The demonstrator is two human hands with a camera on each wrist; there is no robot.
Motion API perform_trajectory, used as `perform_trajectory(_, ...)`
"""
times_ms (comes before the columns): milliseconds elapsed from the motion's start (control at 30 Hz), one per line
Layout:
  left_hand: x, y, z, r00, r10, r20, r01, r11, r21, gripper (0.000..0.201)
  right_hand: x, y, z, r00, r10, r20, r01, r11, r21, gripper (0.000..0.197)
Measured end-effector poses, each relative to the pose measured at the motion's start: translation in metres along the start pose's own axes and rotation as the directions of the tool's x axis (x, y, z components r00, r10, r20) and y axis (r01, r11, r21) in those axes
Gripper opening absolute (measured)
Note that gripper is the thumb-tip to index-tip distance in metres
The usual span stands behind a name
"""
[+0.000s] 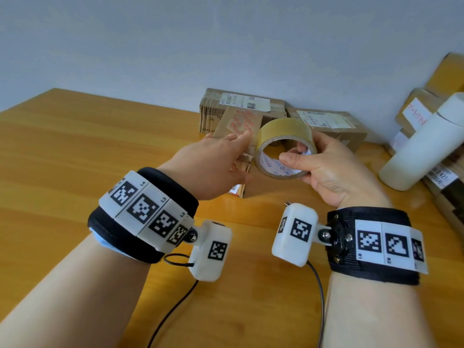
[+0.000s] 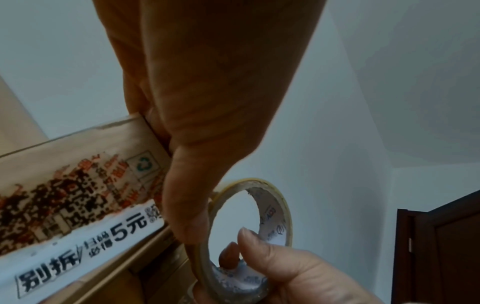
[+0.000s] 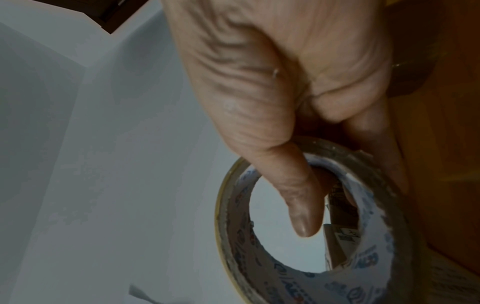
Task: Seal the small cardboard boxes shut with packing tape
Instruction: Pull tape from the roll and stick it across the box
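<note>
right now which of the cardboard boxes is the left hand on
The small box with red-printed tape, nearest the person, in front of the two bigger labelled boxes by the wall. The left hand rests on it; the right hand holds the tape roll.

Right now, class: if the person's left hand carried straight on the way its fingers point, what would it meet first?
The left hand already touches the small cardboard box; pushing on, it would press into that box. The stacked boxes lie behind, though depth is unclear.

Black wristbands [image 1: 140,217], white marker tiles — cabled cameras [image 1: 293,237]
</note>
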State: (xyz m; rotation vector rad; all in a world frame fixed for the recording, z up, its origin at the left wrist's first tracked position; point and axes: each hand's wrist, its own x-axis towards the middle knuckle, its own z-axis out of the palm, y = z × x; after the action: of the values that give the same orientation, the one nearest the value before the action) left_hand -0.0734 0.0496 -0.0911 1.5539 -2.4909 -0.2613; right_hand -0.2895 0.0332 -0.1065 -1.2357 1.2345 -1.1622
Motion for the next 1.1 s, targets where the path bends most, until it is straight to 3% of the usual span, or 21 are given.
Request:
perform_trajectory(133, 0.0, 0.003, 0.0, 0.999, 0.036, 0.039, -0.039, 0.996, 0.086, 0.066, -0.001, -0.001, 0.001, 1.0, -0.003, -0.005, 0.003, 1.0, -0.012, 0.035)
perform_trajectory(433, -0.001, 0.001, 0.001, 0.997, 0.057, 0.058, -0.063, 0.993, 0.097, 0.069, -0.003, -0.003, 0.002, 1.0, 0.008, -0.007, -0.008, 0.999, -0.037, 0.036)
perform_trajectory(600, -0.001, 0.002, 0.002, 0.999, 0.0, 0.045, -0.003, 0.998, 0.062, 0.065, -0.002, -0.003, 0.001, 1.0, 0.011, -0.007, -0.011, 0.999, -0.045, 0.036)
perform_trajectory(900, 0.003, -0.007, 0.009, 0.995, -0.068, -0.077, 0.064, 0.996, -0.061, 0.116, -0.001, -0.001, -0.002, 1.0, 0.005, -0.006, -0.005, 1.0, -0.028, 0.035)
perform_trajectory(1100, 0.005, -0.001, 0.018, 0.982, -0.18, 0.061, 0.183, 0.982, -0.038, 0.113, 0.001, 0.0, 0.002, 1.0, -0.018, 0.001, 0.018, 0.998, -0.059, 0.032)
